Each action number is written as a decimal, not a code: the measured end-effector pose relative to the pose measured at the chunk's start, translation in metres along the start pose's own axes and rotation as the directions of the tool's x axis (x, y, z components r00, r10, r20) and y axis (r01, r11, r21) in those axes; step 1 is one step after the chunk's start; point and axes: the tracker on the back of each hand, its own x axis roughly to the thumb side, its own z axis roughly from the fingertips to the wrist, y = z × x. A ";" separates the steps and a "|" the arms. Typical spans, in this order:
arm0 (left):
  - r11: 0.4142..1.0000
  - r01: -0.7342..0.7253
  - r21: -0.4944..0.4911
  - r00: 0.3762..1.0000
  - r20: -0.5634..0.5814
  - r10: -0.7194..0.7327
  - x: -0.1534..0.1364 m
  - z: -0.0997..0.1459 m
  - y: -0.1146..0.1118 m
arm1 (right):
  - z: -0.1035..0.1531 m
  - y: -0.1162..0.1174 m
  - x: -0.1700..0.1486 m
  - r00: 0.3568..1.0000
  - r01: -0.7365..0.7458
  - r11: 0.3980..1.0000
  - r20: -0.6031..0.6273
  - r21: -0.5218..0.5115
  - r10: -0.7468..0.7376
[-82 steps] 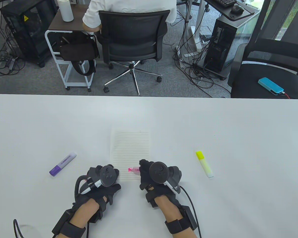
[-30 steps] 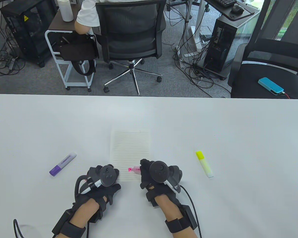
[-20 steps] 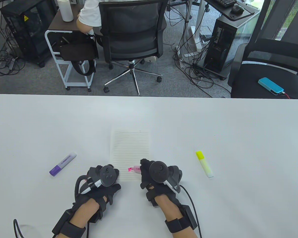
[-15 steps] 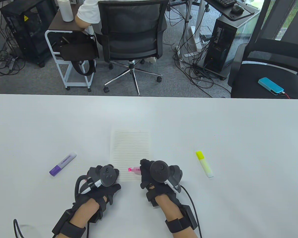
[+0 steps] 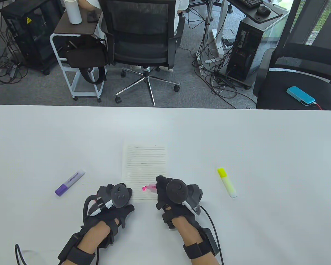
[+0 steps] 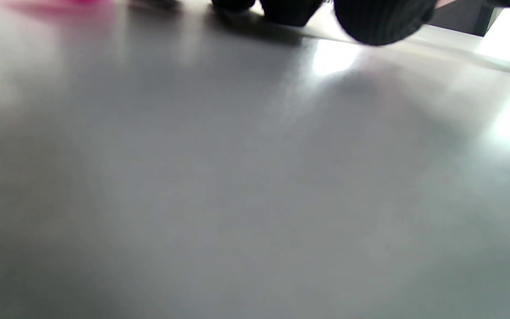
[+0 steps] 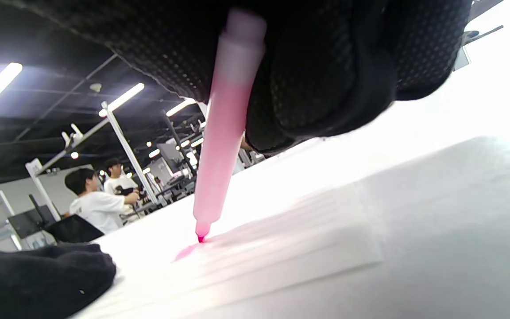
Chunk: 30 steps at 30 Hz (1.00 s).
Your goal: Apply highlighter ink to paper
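Because a loose sheet slides under a dragged nib, the left hand (image 5: 114, 197) sits at the near left corner of the paper (image 5: 144, 165), glove down on the tabletop (image 5: 237, 132); whether its fingers press the sheet itself or lie just off its edge cannot be told from the table view, and the left wrist view gives only blurred surface with dark fingertips at its top edge, so how far that hand is curled is also unclear, though nothing shows in its grip. Just to its right, the right hand (image 5: 172, 194) is closed around the pink highlighter (image 7: 224, 137), fingers wrapped high on the barrel so the nib end sticks out leftward toward the other hand. In the right wrist view the barrel stands steeply, leaning a little, and its tip touches the sheet with a short pink smear beside it, which suggests ink is going down on one of the nearest ruled lines. Holding the pen steep probably puts only a corner of the nib on the sheet, giving a thin mark; a flatter angle would widen it. A purple highlighter (image 5: 69, 183) lies well out to the left of the left hand and a yellow highlighter (image 5: 227, 182) out to the right of the right hand, both capped and out of the stroke's way.
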 end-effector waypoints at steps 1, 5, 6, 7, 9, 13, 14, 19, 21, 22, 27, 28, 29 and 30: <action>1.000 0.000 0.000 1.000 0.000 0.000 0.000 0.000 0.000 | 0.000 0.000 0.000 1.000 0.006 1.000 -0.003 0.006 -0.006; 1.000 0.000 0.000 1.000 0.000 0.000 0.000 0.000 0.000 | 0.001 -0.004 0.002 1.000 0.010 1.000 0.000 0.029 -0.010; 1.000 0.000 0.000 1.000 0.000 0.000 0.000 0.000 0.000 | 0.001 -0.004 0.003 1.000 0.009 1.000 0.002 0.021 -0.009; 1.000 0.000 0.000 1.000 0.000 0.000 0.000 0.000 0.000 | 0.001 -0.003 0.003 1.000 0.013 1.000 0.002 0.015 -0.013; 1.000 0.000 0.000 1.000 0.000 0.000 0.000 0.000 0.000 | 0.001 0.000 0.002 1.000 0.021 1.000 0.000 -0.006 -0.021; 1.000 0.000 0.000 1.000 0.000 0.000 0.000 0.000 0.000 | 0.000 -0.002 0.002 1.000 0.011 1.000 -0.013 0.019 -0.011; 1.000 0.000 0.000 1.000 0.000 0.000 0.000 0.000 0.000 | 0.000 -0.003 0.002 1.000 0.021 0.999 -0.015 0.029 -0.021; 1.000 0.000 0.000 1.000 0.000 0.000 0.000 0.000 0.000 | 0.001 -0.002 0.002 1.000 0.024 1.000 -0.008 -0.003 -0.024; 1.000 0.000 0.000 1.000 0.000 0.000 0.000 0.000 0.000 | 0.000 -0.001 0.002 1.000 0.012 1.000 -0.013 -0.008 -0.012; 1.000 0.000 0.000 1.000 0.000 0.000 0.000 0.000 0.000 | 0.001 -0.001 0.002 1.000 -0.001 1.000 -0.013 -0.002 0.001; 1.000 0.000 0.000 1.000 0.000 0.000 0.000 0.000 0.000 | 0.000 -0.004 0.003 1.000 0.027 0.999 -0.015 0.044 -0.027; 1.000 0.000 0.000 1.000 0.000 0.000 0.000 0.000 0.000 | 0.001 -0.004 0.004 1.000 0.021 0.999 -0.010 0.042 -0.021; 1.000 0.000 0.000 1.000 0.000 0.000 0.000 0.000 0.000 | 0.000 -0.004 0.004 1.000 0.020 0.999 -0.006 0.033 -0.020; 1.000 0.000 0.000 1.000 0.000 0.000 0.000 0.000 0.000 | 0.000 -0.004 0.004 1.000 0.026 1.000 -0.007 0.016 -0.026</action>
